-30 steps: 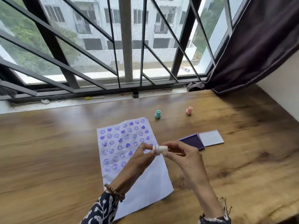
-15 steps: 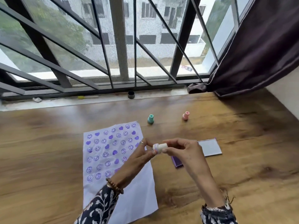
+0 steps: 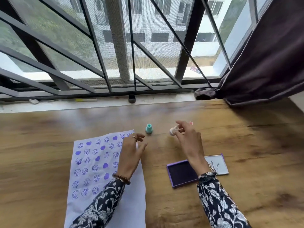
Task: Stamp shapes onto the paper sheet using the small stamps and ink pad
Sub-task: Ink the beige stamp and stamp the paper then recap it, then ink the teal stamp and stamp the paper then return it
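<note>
A white paper sheet lies on the wooden table, covered at its top left with purple smiley and heart prints. My left hand hovers over the sheet's right edge, fingers apart and empty. My right hand is further back and pinches a small white stamp at its fingertips. A teal stamp stands upright between the two hands. A pink stamp peeks out behind my right fingers. The open purple ink pad lies under my right wrist, its lid beside it.
The window sill at the back holds a small black cap and a yellow-tipped stick. A dark curtain hangs at the right, its end resting on the sill. Bare wooden table stretches left of the sheet.
My hands have separated: the left let go of the white stamp and stayed over the sheet, while the right carried the stamp back toward the pink stamp. The camera view tilted.
</note>
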`<state>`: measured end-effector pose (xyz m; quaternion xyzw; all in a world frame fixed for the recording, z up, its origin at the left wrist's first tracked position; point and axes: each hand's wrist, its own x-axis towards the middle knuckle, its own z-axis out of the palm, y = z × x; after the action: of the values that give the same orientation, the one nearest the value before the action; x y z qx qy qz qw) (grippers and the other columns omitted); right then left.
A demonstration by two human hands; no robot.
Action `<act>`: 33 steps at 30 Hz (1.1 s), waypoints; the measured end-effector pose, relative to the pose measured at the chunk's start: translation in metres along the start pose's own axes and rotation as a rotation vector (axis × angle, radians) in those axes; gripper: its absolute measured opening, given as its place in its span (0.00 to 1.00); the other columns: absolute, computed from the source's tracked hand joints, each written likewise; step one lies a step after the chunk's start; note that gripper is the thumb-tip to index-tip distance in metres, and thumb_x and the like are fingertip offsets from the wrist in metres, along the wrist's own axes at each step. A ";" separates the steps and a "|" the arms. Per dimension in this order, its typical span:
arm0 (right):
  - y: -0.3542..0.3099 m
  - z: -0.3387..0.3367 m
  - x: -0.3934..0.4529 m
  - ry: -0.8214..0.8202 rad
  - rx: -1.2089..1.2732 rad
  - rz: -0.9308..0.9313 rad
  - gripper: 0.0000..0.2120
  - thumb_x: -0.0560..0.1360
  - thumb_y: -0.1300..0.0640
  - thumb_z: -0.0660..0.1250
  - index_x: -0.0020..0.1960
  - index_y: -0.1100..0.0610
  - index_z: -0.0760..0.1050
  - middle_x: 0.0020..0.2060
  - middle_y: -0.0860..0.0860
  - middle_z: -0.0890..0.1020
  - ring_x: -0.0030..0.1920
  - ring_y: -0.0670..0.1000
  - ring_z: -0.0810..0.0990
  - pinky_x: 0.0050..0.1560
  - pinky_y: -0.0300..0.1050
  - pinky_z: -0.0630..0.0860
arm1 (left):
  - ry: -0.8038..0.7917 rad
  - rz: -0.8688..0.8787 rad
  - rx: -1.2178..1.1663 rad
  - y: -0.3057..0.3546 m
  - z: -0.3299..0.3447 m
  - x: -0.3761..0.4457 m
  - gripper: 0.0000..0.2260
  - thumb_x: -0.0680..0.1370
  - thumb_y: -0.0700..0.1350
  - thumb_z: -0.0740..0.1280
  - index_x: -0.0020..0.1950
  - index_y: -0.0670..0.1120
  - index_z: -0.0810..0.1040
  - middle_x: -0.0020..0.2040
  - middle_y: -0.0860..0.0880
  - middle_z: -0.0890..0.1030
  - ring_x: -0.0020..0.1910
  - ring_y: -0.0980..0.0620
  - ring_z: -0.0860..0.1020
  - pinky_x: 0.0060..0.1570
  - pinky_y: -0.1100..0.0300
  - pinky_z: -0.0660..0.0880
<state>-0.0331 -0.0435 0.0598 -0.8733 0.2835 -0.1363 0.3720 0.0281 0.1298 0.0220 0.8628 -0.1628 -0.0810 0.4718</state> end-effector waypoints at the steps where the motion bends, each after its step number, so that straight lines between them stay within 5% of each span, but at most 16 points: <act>1: 0.002 0.001 0.005 0.013 -0.026 -0.022 0.17 0.73 0.58 0.67 0.61 0.52 0.73 0.51 0.52 0.82 0.50 0.52 0.81 0.51 0.45 0.76 | 0.034 0.025 0.071 -0.005 0.000 0.007 0.11 0.71 0.43 0.70 0.53 0.46 0.76 0.48 0.47 0.80 0.51 0.49 0.73 0.46 0.64 0.64; 7: 0.011 0.009 0.022 0.051 -0.117 -0.136 0.19 0.74 0.61 0.66 0.63 0.53 0.70 0.50 0.54 0.82 0.49 0.54 0.80 0.48 0.49 0.79 | -0.076 0.074 0.331 -0.013 0.007 0.050 0.23 0.67 0.53 0.73 0.59 0.49 0.74 0.55 0.47 0.75 0.54 0.49 0.68 0.48 0.59 0.58; 17: -0.001 0.007 0.009 0.122 -0.124 -0.197 0.16 0.73 0.61 0.67 0.60 0.54 0.74 0.49 0.54 0.82 0.45 0.52 0.81 0.49 0.48 0.80 | -0.077 0.138 0.307 -0.001 0.010 0.052 0.12 0.70 0.52 0.70 0.51 0.53 0.77 0.48 0.56 0.77 0.57 0.50 0.67 0.46 0.57 0.54; 24: -0.034 0.002 -0.041 -0.131 0.141 -0.209 0.16 0.70 0.55 0.71 0.57 0.47 0.77 0.50 0.47 0.82 0.48 0.43 0.78 0.49 0.41 0.78 | -0.099 0.246 0.303 0.026 -0.007 0.005 0.11 0.72 0.52 0.67 0.54 0.58 0.76 0.50 0.59 0.81 0.58 0.54 0.68 0.52 0.57 0.52; 28: -0.041 -0.011 -0.064 -0.146 0.335 -0.157 0.09 0.72 0.60 0.69 0.49 0.49 0.81 0.45 0.44 0.84 0.47 0.43 0.81 0.47 0.36 0.77 | -0.070 0.148 0.054 0.039 -0.025 -0.026 0.14 0.67 0.52 0.73 0.45 0.69 0.74 0.42 0.70 0.78 0.51 0.62 0.69 0.51 0.58 0.55; 33: -0.044 -0.024 -0.092 -0.218 0.788 0.060 0.10 0.71 0.62 0.68 0.49 0.52 0.82 0.45 0.47 0.86 0.48 0.46 0.83 0.47 0.37 0.79 | -0.037 0.099 -0.261 0.051 -0.040 -0.056 0.12 0.62 0.59 0.71 0.44 0.64 0.79 0.48 0.67 0.80 0.53 0.64 0.72 0.53 0.66 0.66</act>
<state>-0.1008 0.0225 0.1061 -0.6645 0.1936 -0.1302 0.7099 -0.0233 0.1556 0.0855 0.7833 -0.2018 -0.0939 0.5805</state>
